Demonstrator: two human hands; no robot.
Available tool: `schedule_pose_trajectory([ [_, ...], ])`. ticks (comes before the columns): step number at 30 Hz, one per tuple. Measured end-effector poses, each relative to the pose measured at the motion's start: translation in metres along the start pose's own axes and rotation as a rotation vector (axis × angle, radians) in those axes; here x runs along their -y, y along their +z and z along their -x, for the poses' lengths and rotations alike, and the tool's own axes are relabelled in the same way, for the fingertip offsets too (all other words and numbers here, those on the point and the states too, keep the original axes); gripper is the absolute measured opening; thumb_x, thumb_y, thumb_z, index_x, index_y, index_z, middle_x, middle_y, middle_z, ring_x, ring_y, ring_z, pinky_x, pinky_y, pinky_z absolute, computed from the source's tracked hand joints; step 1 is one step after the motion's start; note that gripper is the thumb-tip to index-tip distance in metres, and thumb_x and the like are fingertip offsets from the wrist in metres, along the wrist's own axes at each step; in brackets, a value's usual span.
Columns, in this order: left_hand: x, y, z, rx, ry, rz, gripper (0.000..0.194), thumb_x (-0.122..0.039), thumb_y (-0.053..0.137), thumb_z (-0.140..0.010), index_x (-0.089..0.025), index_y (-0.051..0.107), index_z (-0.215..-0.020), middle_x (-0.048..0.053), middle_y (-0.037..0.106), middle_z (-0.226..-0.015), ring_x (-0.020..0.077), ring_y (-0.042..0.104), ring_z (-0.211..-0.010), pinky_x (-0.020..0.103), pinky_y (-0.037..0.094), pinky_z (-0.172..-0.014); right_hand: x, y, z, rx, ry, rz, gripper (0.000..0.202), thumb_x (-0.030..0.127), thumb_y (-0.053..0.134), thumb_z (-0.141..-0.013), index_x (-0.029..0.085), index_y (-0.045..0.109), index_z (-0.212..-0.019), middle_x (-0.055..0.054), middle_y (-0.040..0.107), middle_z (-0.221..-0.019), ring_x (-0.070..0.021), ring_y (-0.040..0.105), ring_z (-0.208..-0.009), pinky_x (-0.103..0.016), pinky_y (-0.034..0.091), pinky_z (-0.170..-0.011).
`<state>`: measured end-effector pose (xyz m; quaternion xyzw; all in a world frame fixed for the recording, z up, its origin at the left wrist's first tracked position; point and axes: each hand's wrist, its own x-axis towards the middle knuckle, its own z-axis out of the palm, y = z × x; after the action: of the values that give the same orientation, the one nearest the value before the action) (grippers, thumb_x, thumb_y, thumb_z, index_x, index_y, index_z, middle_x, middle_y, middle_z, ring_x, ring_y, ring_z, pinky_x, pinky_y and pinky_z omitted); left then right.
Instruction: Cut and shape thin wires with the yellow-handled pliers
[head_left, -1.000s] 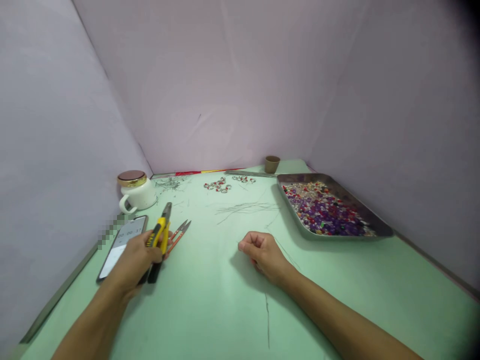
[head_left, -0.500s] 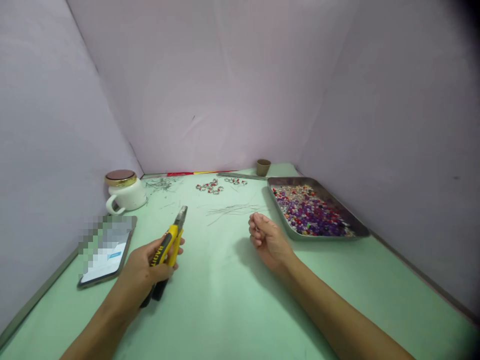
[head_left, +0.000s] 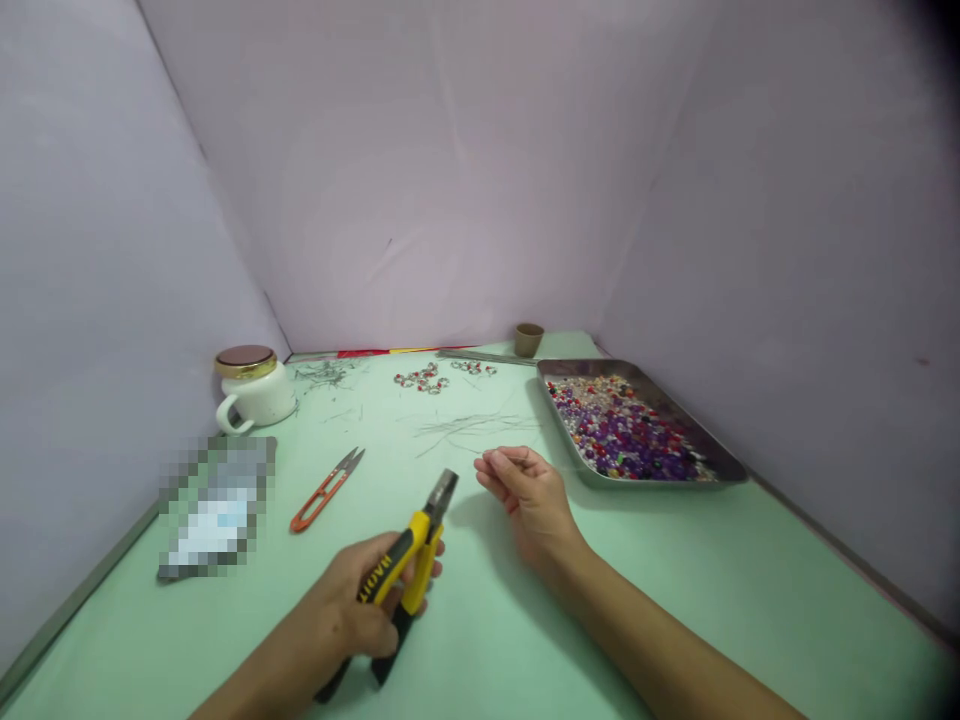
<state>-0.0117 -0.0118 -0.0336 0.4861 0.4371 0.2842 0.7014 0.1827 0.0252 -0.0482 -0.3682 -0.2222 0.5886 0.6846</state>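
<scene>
Pliers (head_left: 411, 540) lie in my left hand (head_left: 356, 590), long axis on a slant: nose away from me and to the right, aimed toward my right hand (head_left: 536, 500), black handle ends back toward me and left. Nose tilts up off the table (head_left: 480, 655). Handles are spread a little; can't tell if the jaws gap.

Versus half a second ago: pliers have shifted right and closer to me, out from beside the phone (head_left: 217, 510). Snips (head_left: 328, 497), hidden behind my left hand then, now show on the table, blades away from me. Right hand has gone from a curled fist to a thumb-and-index pinch, reaching left.

Pliers run diagonally across my left grip, nose and yellow parts sticking out past the fingers, black ends below the palm. Left fingers are closed round the handles, thumb on the near side. Right thumb and index press together on a fine wire (head_left: 487, 454); its full run is too faint to follow. Nose sits near my right fingertips, apart from them. Tray (head_left: 637, 485) of beads (head_left: 637, 435) is just beyond, to the right.
</scene>
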Motion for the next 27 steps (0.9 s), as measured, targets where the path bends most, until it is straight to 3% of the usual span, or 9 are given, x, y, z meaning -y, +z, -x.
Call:
schedule_pose_trajectory([
  [3,0.023,0.002,-0.009,0.016,0.013,-0.036,0.037,-0.002,0.053,-0.047,-0.016,0.058,-0.081,0.005,0.061,-0.088,0.0238,0.054,-0.085,0.035,0.042,-0.073,-0.003,0.003,0.008,-0.001,-0.015,0.077,0.023,0.024,0.076,-0.053,0.014,0.058,-0.062,-0.001,0.064,-0.062,-0.0136,0.062,-0.062,-0.025,0.052,-0.063],
  [7,0.031,-0.001,-0.014,-0.023,0.038,-0.028,0.036,-0.001,0.05,-0.046,-0.017,0.055,-0.078,0.006,0.057,-0.102,0.0256,0.051,-0.095,0.034,0.041,-0.075,-0.007,0.006,0.014,-0.008,0.018,0.116,0.022,0.024,0.076,-0.052,0.013,0.06,-0.061,-0.001,0.064,-0.059,-0.0125,0.061,-0.056,-0.025,0.052,-0.058],
  [10,0.023,0.0,-0.009,-0.029,0.062,-0.073,0.034,-0.002,0.048,-0.047,-0.016,0.054,-0.077,0.006,0.058,-0.099,0.0256,0.051,-0.095,0.034,0.04,-0.076,-0.01,0.008,0.016,-0.003,0.036,0.108,0.022,0.024,0.077,-0.051,0.013,0.06,-0.06,-0.002,0.064,-0.059,-0.0128,0.061,-0.055,-0.025,0.052,-0.058],
  [14,0.01,0.007,0.001,0.005,0.109,-0.248,0.047,0.0,0.04,-0.048,-0.017,0.052,-0.09,0.003,0.058,-0.09,0.0208,0.052,-0.089,0.032,0.038,-0.078,-0.011,0.009,0.019,0.008,0.044,0.109,0.023,0.025,0.077,-0.05,0.012,0.061,-0.06,-0.002,0.065,-0.058,-0.0131,0.061,-0.055,-0.027,0.052,-0.059],
  [21,-0.007,0.02,0.008,-0.115,0.098,-0.546,0.039,-0.002,0.034,-0.053,-0.019,0.048,-0.085,-0.002,0.051,-0.076,0.0133,0.048,-0.069,0.025,0.039,-0.063,-0.013,0.011,0.024,0.03,0.074,0.112,0.022,0.025,0.077,-0.052,0.012,0.061,-0.06,-0.002,0.064,-0.059,-0.0132,0.061,-0.057,-0.027,0.052,-0.062],
  [27,-0.024,0.005,0.01,-0.204,0.004,-0.574,0.036,-0.005,0.036,-0.054,-0.017,0.046,-0.087,0.0,0.051,-0.076,0.014,0.048,-0.065,0.025,0.038,-0.058,-0.014,0.005,0.017,0.055,0.017,0.197,0.02,0.026,0.074,-0.055,0.013,0.061,-0.063,-0.001,0.062,-0.058,-0.0131,0.06,-0.057,-0.025,0.05,-0.058],
])
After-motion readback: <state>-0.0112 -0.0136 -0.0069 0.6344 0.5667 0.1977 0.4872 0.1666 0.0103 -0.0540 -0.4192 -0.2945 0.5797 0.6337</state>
